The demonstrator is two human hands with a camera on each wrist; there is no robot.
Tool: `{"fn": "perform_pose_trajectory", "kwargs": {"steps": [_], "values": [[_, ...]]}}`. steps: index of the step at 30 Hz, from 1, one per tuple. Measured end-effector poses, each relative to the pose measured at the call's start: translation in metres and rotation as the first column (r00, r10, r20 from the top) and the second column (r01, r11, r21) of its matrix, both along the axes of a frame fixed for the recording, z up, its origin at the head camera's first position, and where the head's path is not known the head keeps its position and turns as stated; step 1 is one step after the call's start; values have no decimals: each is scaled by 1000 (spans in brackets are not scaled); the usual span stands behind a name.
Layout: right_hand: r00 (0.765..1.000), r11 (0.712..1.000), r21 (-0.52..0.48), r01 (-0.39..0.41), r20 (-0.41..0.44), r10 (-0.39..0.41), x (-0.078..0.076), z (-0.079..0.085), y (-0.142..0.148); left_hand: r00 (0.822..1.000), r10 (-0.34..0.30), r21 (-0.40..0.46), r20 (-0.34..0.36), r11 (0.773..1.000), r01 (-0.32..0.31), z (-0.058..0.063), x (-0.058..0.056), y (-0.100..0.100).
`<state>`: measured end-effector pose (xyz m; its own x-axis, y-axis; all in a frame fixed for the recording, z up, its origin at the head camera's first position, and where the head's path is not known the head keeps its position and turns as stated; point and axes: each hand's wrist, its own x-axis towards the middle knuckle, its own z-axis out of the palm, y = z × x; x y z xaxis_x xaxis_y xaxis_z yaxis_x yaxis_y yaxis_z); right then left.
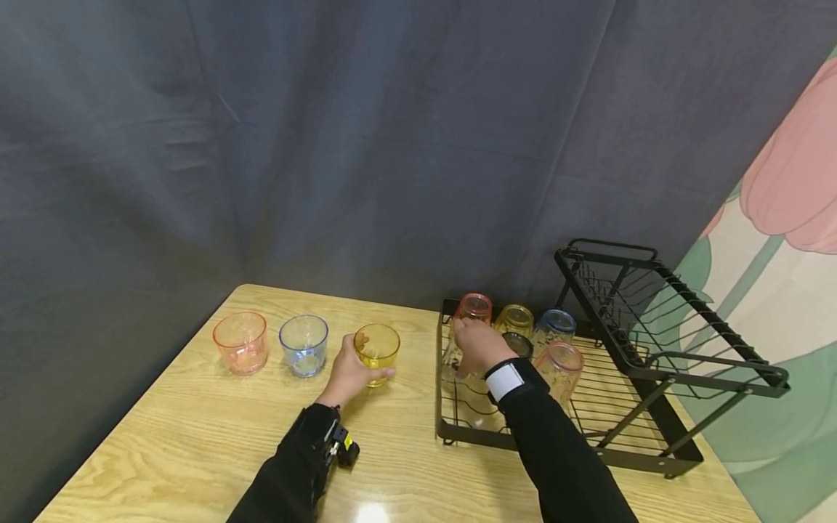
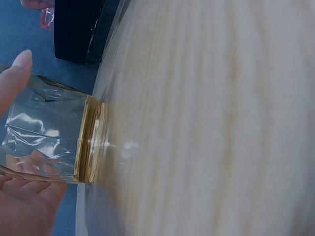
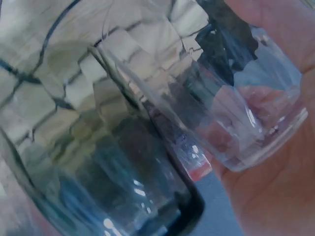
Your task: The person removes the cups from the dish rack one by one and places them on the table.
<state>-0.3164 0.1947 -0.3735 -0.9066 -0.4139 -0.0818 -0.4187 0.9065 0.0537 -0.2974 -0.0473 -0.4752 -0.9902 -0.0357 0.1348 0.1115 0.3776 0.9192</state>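
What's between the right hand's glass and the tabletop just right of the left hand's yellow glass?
Left rim of the black rack, just left of the clear glass in the right hand; nothing else visible.

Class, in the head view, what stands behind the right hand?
A red-tinted glass shows beyond the right hand, inside the black rack. The hand hides its lower part and some of the clear glass it grips.
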Motion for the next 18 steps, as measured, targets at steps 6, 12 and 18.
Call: {"fn": "perform_pose_trajectory", "kwargs": {"steps": [6,12,18], "values": [[1000,1000,-14,4,-21,-4,0,-6,3,999,33,-26,6,999,-33,0,3,2],[1000,999,-37,19,-18,-19,-1,-10,5,999,46,4,-8,999,-46,-1,5,4],[999,997,-64,35,-20,-36,1,-12,7,999,34,43,-36,999,-32,0,6,4]]}}
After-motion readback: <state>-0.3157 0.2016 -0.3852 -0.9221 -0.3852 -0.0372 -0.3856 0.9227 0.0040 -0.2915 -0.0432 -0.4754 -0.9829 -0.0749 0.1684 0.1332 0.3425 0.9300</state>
